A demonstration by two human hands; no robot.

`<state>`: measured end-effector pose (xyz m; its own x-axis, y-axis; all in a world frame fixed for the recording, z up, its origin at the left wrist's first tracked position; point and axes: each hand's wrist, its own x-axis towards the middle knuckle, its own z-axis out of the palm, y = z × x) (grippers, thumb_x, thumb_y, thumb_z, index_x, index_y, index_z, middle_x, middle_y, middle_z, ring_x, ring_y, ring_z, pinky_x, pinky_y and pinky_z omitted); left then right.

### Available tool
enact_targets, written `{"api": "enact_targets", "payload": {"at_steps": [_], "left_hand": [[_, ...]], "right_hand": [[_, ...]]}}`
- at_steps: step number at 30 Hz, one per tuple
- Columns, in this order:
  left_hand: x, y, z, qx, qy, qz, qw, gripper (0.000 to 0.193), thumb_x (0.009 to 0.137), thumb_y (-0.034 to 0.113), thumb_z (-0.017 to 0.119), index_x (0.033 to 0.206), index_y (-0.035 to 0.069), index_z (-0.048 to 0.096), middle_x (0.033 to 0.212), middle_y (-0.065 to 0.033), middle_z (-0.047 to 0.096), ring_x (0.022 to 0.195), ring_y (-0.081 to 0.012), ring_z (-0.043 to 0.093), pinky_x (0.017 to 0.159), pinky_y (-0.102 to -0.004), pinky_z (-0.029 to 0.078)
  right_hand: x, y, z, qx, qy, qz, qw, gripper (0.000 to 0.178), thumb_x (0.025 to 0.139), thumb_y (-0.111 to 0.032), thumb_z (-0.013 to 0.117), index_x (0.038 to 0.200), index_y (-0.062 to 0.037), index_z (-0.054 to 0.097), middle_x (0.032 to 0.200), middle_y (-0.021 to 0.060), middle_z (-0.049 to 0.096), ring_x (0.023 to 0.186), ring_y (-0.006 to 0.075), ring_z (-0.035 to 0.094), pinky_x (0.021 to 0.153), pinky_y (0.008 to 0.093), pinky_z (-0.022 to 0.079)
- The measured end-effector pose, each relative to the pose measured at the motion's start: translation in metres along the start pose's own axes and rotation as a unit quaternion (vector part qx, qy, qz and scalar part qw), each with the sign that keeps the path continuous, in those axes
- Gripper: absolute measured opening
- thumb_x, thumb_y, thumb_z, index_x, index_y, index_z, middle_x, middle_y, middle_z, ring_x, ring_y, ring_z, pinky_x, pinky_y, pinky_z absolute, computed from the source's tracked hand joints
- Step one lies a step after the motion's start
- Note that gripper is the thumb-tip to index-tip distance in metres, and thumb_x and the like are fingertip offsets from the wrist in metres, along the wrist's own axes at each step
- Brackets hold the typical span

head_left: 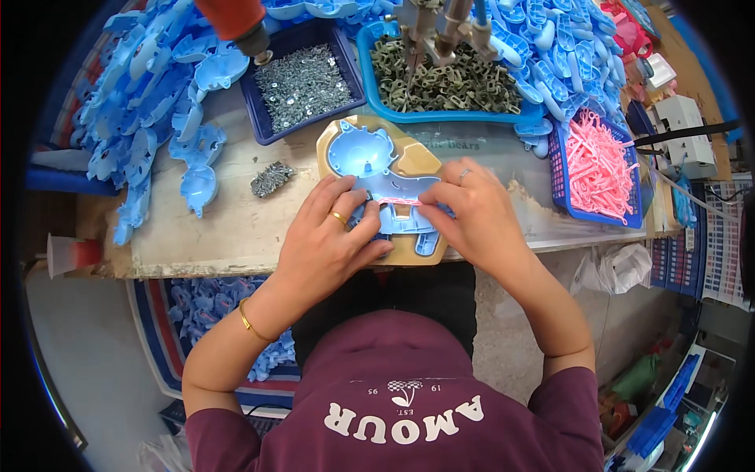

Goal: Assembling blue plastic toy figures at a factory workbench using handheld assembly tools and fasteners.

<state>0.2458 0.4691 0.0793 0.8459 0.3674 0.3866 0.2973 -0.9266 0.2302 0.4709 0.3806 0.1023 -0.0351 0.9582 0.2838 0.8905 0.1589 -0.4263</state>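
A light-blue plastic toy shell half (361,151), hollow side up, lies in a tan fixture (417,161) at the table's front edge. Across its middle runs a thin pink plastic rod (399,201). My right hand (476,206) pinches the rod's right end between thumb and fingers, against the shell. From the left, my left hand (329,224) grips the shell, fingers bent and thumb low on it; its index fingertip is by the rod's left end. The rod's two ends are partly hidden by my fingers.
A dark-blue tray of small screws (303,86) and a blue tray of olive-green clips (448,82) stand behind. Pink rods fill a basket (602,169) at right. Blue shells (134,118) pile up at left. An orange-red power driver (236,23) hangs overhead; screws (272,179) lie loose.
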Motion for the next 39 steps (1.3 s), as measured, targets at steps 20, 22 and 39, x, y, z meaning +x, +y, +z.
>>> {"api": "enact_targets", "payload": {"at_steps": [20, 22, 39], "left_hand": [[0.013, -0.047, -0.022, 0.019, 0.109, -0.053, 0.992, 0.025, 0.08, 0.015, 0.075, 0.101, 0.008, 0.063, 0.1, -0.0068, 0.063, 0.095, -0.0281, 0.06, 0.081, -0.0401, 0.052], [0.024, -0.064, -0.033, 0.077, 0.124, -0.097, 0.985, 0.009, 0.083, 0.012, 0.07, 0.09, 0.009, 0.064, 0.088, -0.0065, 0.062, 0.086, -0.028, 0.059, 0.072, -0.0398, 0.05], [0.093, -0.134, -0.016, 0.101, -0.092, -0.135, 0.981, 0.008, 0.09, 0.018, 0.064, 0.094, 0.013, 0.068, 0.094, -0.008, 0.072, 0.092, -0.0303, 0.071, 0.075, -0.0445, 0.058]], "right_hand": [[0.241, -0.172, -0.015, 0.037, 0.269, 0.007, 0.962, 0.055, 0.093, -0.028, 0.068, 0.135, 0.0016, 0.047, 0.112, 0.0205, 0.066, 0.105, 0.0287, 0.067, 0.09, 0.0384, 0.052], [0.255, -0.132, -0.033, 0.194, 0.181, -0.052, 0.963, 0.052, 0.092, -0.024, 0.068, 0.134, -0.001, 0.048, 0.104, 0.0177, 0.067, 0.093, 0.0268, 0.068, 0.081, 0.0383, 0.053], [0.198, -0.079, -0.053, 0.417, -0.026, 0.065, 0.906, 0.042, 0.092, -0.014, 0.072, 0.123, 0.0046, 0.052, 0.09, 0.0058, 0.062, 0.08, 0.0134, 0.062, 0.07, 0.0295, 0.053]]}}
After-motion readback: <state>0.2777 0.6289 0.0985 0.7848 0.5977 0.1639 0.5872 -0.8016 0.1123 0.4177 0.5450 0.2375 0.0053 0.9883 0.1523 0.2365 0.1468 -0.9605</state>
